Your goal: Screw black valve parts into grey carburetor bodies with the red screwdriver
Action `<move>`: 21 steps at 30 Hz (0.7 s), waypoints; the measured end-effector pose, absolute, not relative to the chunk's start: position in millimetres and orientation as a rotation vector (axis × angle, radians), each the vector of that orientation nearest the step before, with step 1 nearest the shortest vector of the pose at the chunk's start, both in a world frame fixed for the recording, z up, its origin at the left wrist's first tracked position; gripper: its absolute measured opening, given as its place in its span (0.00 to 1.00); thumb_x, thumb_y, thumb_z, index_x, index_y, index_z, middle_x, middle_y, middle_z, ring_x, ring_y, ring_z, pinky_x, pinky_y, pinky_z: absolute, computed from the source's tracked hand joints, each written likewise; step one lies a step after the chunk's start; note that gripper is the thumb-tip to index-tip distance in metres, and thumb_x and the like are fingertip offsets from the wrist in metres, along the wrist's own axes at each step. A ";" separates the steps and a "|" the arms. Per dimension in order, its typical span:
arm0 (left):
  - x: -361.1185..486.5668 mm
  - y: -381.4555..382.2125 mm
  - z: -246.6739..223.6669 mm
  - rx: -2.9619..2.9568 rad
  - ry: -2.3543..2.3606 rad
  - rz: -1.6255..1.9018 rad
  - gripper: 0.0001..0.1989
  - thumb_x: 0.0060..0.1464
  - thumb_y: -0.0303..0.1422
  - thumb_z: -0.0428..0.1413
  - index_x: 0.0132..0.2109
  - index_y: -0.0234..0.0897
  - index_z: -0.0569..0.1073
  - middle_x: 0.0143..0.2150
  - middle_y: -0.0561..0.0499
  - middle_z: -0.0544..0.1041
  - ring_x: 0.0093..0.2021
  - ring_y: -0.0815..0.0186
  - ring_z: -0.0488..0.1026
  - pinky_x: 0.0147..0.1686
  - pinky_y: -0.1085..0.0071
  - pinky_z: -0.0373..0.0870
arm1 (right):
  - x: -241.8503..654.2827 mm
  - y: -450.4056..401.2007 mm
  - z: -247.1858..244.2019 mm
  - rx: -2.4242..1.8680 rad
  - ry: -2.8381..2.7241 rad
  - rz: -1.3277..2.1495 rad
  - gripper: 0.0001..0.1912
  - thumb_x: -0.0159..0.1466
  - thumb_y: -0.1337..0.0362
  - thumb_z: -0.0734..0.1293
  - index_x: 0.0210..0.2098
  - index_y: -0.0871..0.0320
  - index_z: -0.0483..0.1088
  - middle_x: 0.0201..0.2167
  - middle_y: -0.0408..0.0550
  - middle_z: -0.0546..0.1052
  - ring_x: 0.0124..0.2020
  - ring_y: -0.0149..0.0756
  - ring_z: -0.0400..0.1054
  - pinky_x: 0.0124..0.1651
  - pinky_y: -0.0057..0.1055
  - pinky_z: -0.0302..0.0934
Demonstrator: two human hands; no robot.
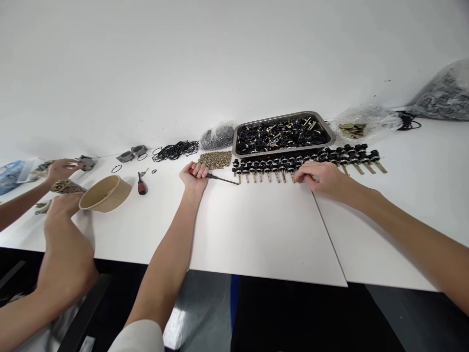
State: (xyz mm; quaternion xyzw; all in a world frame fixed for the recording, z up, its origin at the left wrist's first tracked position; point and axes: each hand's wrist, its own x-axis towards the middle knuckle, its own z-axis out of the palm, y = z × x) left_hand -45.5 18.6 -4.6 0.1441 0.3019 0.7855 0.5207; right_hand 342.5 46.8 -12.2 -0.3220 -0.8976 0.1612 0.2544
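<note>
My left hand (194, 177) is closed around the red and black handle of a screwdriver (223, 179). Its thin dark shaft points right, and the tip is by the leftmost parts of a row. That row of black-headed parts with brass-coloured flat stems (269, 175) stretches across the table, stems toward me. At the row's middle, my right hand (318, 177) has its fingers curled together over the parts. A brassy bit shows by those fingers; what they pinch is mostly hidden. Just behind my left hand lies a patch of small brass-coloured pieces (215, 159).
Behind the row stands a metal tray (237, 142) heaped with black parts. Plastic bags (366, 122) lie to its right, black rings (176, 150) to its left. At left, a co-worker's hands (64, 203) are near a tan bowl (120, 193); another screwdriver (141, 187) lies nearby.
</note>
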 end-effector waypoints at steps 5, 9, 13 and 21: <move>-46.4 18.7 -5.0 0.349 0.724 1.888 0.19 0.58 0.25 0.48 0.22 0.40 0.50 0.14 0.60 0.47 0.13 0.75 0.47 0.15 0.74 0.48 | 342.9 46.9 -13.5 -0.871 -2.437 0.431 0.16 0.61 0.77 0.56 0.30 0.55 0.71 0.34 0.45 0.79 0.36 0.36 0.73 0.41 0.33 0.66; -46.4 18.5 -5.2 0.348 0.718 1.891 0.18 0.58 0.24 0.46 0.22 0.40 0.50 0.14 0.60 0.46 0.13 0.75 0.46 0.15 0.74 0.47 | 343.1 47.2 -13.9 -0.875 -2.439 0.442 0.16 0.61 0.77 0.55 0.30 0.55 0.71 0.34 0.45 0.79 0.36 0.35 0.73 0.41 0.33 0.66; -47.1 18.7 -5.4 0.352 0.716 1.886 0.19 0.58 0.25 0.46 0.22 0.40 0.50 0.14 0.60 0.46 0.13 0.75 0.46 0.15 0.74 0.47 | 342.7 46.9 -13.5 -0.877 -2.439 0.450 0.16 0.61 0.77 0.55 0.30 0.55 0.71 0.34 0.45 0.78 0.35 0.34 0.73 0.41 0.32 0.66; -46.2 17.6 -5.3 0.359 0.713 1.891 0.19 0.58 0.25 0.47 0.22 0.40 0.50 0.15 0.60 0.46 0.13 0.74 0.46 0.14 0.74 0.48 | 343.3 46.4 -12.4 -0.868 -2.445 0.447 0.16 0.61 0.77 0.56 0.29 0.55 0.70 0.33 0.45 0.79 0.35 0.36 0.73 0.41 0.33 0.66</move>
